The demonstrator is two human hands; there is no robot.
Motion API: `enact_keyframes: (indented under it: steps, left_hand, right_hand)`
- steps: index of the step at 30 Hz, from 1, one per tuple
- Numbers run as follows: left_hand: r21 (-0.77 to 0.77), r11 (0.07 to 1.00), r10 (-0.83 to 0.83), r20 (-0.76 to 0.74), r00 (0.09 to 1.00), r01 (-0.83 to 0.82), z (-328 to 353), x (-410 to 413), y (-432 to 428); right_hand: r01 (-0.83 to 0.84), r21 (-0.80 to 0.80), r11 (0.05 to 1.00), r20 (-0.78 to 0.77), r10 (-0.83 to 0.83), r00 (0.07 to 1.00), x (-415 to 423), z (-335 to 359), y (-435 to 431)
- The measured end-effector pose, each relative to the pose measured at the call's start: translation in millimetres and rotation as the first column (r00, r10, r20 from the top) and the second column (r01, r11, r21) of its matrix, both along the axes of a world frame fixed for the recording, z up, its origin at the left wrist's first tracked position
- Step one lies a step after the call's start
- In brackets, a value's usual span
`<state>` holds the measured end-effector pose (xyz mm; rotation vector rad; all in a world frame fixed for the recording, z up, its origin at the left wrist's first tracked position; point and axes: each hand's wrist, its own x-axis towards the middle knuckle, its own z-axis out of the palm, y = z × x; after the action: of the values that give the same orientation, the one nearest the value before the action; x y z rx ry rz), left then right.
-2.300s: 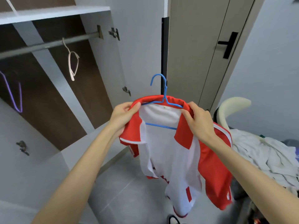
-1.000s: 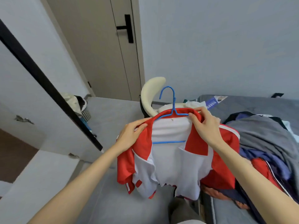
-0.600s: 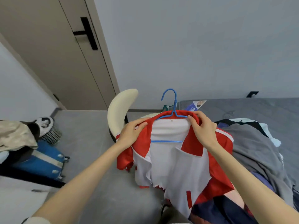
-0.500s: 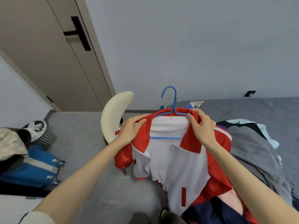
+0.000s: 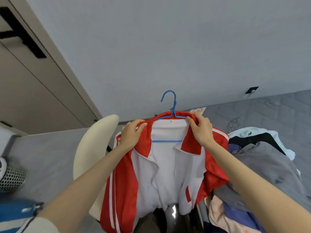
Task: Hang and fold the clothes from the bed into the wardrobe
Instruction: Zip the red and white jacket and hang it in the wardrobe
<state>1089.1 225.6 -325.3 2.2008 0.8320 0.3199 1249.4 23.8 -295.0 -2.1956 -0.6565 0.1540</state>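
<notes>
A red and white jacket (image 5: 168,174) hangs open on a blue wire hanger (image 5: 170,108), held up in front of me. My left hand (image 5: 132,133) grips the jacket's left collar and shoulder. My right hand (image 5: 201,128) grips the right side of the collar over the hanger's arm. The hanger's hook sticks up free above the collar. To the right, a heap of clothes (image 5: 262,169) in grey, blue, pink and black lies on the grey bed (image 5: 269,111). The wardrobe is out of view.
A cream chair (image 5: 90,148) stands just left of the jacket. A beige door (image 5: 25,91) with a black handle is at the far left. A mesh basket (image 5: 11,179) and a blue bag (image 5: 15,214) sit on the floor at lower left.
My view has swung from the wardrobe round to the bed and tilted. Both hands keep their grip on the collar, and the jacket now hangs lower over the chair.
</notes>
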Motion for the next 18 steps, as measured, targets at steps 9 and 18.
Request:
enact_keyframes:
  steps: [9, 18]
  left_hand:
    - [0.043, 0.999, -0.003, -0.088, 0.996, 0.007, -93, 73, 56]
    - [0.013, 1.0, 0.011, -0.155, 0.988, -0.009, -204, 122, 79]
  right_hand:
    - [-0.006, -0.186, 0.983, -0.091, -0.012, 0.996, 67, -91, 66]
    - [0.002, -0.366, 0.931, -0.147, -0.06, 0.987, 112, -206, 102]
